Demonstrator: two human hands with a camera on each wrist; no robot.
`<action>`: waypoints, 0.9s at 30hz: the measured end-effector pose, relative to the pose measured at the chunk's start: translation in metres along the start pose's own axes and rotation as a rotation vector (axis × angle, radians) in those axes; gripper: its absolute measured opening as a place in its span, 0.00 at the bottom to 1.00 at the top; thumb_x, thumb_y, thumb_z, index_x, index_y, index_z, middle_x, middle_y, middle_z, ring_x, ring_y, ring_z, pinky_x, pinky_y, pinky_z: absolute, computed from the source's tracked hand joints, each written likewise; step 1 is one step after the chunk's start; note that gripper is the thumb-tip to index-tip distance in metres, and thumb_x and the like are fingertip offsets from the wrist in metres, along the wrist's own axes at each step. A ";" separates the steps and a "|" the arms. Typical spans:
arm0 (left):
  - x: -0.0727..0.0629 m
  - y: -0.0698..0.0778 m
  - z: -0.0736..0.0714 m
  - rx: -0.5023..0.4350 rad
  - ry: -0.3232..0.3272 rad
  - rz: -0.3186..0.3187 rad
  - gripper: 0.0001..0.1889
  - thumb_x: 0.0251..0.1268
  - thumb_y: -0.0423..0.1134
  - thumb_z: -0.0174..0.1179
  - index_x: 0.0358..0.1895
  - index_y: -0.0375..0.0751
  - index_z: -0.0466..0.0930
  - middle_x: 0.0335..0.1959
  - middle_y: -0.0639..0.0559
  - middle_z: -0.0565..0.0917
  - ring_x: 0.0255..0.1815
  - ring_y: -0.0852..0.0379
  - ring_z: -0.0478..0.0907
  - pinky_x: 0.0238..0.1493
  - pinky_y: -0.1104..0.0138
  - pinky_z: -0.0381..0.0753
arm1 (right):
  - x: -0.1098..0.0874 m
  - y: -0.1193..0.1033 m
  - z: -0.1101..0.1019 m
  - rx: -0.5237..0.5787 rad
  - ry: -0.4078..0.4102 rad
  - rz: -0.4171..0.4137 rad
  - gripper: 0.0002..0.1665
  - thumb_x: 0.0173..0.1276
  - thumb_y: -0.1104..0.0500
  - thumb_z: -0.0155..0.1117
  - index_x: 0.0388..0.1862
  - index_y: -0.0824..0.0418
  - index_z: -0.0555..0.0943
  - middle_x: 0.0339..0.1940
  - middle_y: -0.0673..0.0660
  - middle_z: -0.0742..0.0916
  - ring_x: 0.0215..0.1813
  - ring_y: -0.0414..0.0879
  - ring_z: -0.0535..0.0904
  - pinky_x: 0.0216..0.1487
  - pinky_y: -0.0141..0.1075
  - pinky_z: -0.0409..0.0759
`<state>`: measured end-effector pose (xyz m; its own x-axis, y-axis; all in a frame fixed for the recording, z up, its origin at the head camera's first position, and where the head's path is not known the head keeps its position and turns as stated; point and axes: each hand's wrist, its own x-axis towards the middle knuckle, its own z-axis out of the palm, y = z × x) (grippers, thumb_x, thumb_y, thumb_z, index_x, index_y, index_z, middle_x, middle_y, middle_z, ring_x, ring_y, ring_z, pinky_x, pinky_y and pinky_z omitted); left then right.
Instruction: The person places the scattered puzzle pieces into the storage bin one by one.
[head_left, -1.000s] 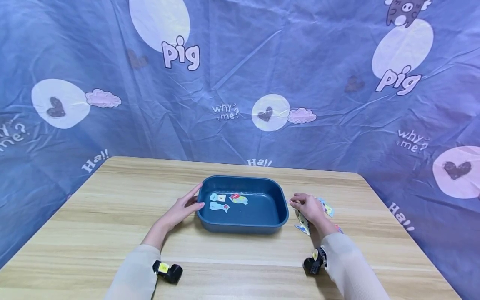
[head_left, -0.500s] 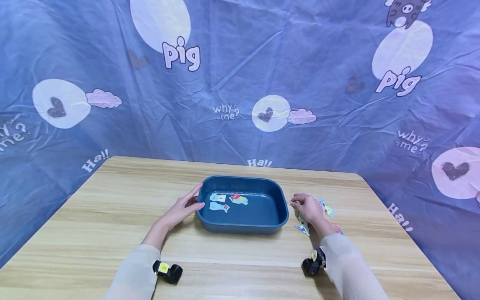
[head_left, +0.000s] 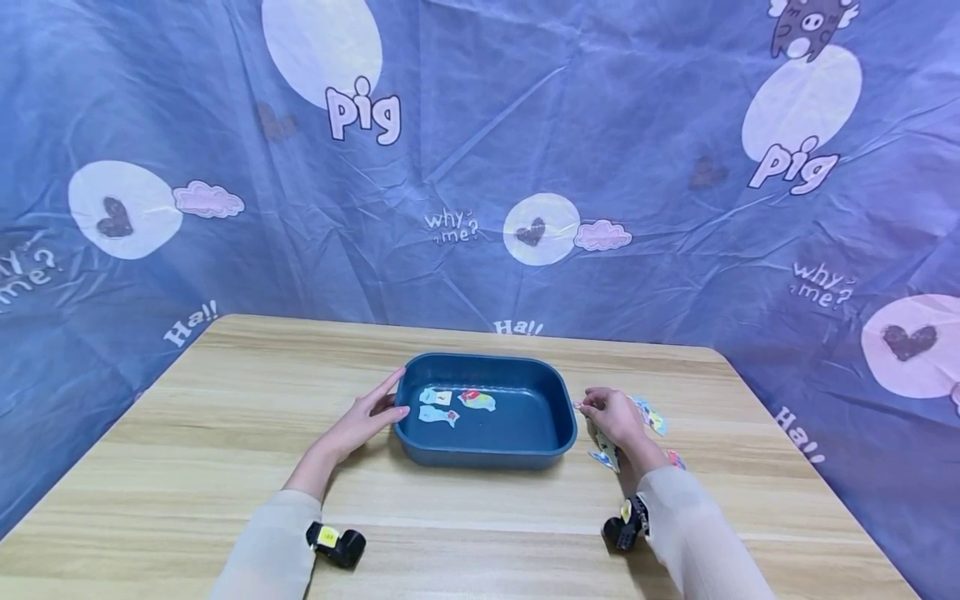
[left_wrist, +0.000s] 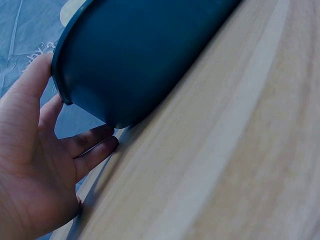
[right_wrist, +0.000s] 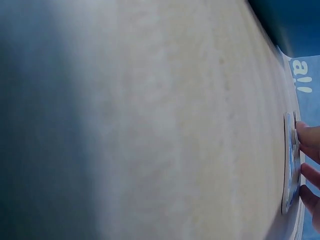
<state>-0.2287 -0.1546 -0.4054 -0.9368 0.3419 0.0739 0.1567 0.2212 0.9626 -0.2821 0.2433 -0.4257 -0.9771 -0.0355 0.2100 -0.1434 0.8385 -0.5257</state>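
A dark blue rectangular tray [head_left: 487,457] with rounded corners sits on the table. My left hand [head_left: 365,423] holds its left end, the thumb over the rim and fingers against the outer wall, as the left wrist view [left_wrist: 50,150] also shows. Several flat, colourful printed cutouts [head_left: 438,414] lie inside, towards the left. Just right of the tray, my right hand [head_left: 613,414] pinches a small flat printed piece [head_left: 577,405] low over the table. Other printed pieces [right_wrist: 290,165] lie under its fingers, partly hidden.
Beyond the right hand lies another printed cutout [head_left: 652,417], and one [head_left: 677,459] shows beside the wrist. A wooden tabletop [head_left: 480,542] spans the scene. Blue printed cloth [head_left: 480,125] hangs behind it and along both sides. Small black cameras [head_left: 337,545] are strapped to both wrists.
Both hands, the tray and the cutouts stay almost where they were. Only a slight shift of the right wrist to the left and a small movement of the head view show.
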 end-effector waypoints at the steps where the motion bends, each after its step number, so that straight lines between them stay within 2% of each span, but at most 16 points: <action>1: 0.000 0.000 0.000 0.001 -0.003 0.002 0.34 0.60 0.41 0.53 0.67 0.48 0.46 0.58 0.33 0.63 0.59 0.44 0.59 0.57 0.54 0.57 | 0.000 0.000 0.000 0.004 -0.003 0.007 0.06 0.57 0.60 0.60 0.26 0.62 0.80 0.46 0.61 0.79 0.47 0.56 0.73 0.43 0.46 0.69; 8: 0.000 0.000 0.000 0.003 -0.006 0.003 0.34 0.60 0.40 0.52 0.67 0.48 0.46 0.58 0.33 0.62 0.59 0.44 0.58 0.57 0.53 0.56 | 0.000 0.000 0.001 0.027 -0.007 0.049 0.05 0.57 0.60 0.59 0.26 0.62 0.78 0.47 0.62 0.78 0.46 0.55 0.73 0.43 0.46 0.68; 13: 0.000 0.001 0.000 0.005 -0.002 -0.001 0.33 0.60 0.40 0.52 0.67 0.48 0.46 0.58 0.33 0.63 0.59 0.44 0.59 0.57 0.53 0.56 | 0.000 -0.001 0.001 0.047 0.012 0.084 0.07 0.57 0.59 0.60 0.29 0.62 0.79 0.36 0.59 0.82 0.36 0.49 0.75 0.37 0.43 0.70; 16: 0.000 0.001 0.000 0.002 -0.005 -0.002 0.33 0.61 0.40 0.52 0.67 0.48 0.46 0.58 0.33 0.63 0.59 0.44 0.59 0.57 0.53 0.56 | 0.002 -0.002 0.000 0.112 0.018 0.099 0.07 0.58 0.60 0.59 0.30 0.64 0.79 0.29 0.57 0.81 0.31 0.47 0.74 0.33 0.39 0.71; 21: 0.000 0.001 0.000 -0.003 -0.008 0.000 0.34 0.60 0.40 0.52 0.67 0.48 0.46 0.58 0.33 0.62 0.59 0.44 0.59 0.57 0.54 0.56 | 0.006 -0.004 -0.003 0.202 0.028 0.100 0.06 0.58 0.62 0.58 0.29 0.66 0.78 0.24 0.55 0.80 0.27 0.45 0.72 0.27 0.33 0.71; 27: -0.001 0.000 0.000 0.000 -0.004 0.003 0.34 0.60 0.41 0.53 0.67 0.48 0.46 0.58 0.33 0.63 0.59 0.44 0.59 0.57 0.54 0.57 | 0.009 -0.011 -0.012 0.156 0.036 0.060 0.08 0.59 0.59 0.58 0.29 0.64 0.78 0.25 0.54 0.81 0.29 0.45 0.73 0.30 0.35 0.71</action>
<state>-0.2283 -0.1553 -0.4058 -0.9352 0.3460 0.0758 0.1595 0.2203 0.9623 -0.2870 0.2402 -0.4078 -0.9788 0.0335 0.2022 -0.1108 0.7436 -0.6594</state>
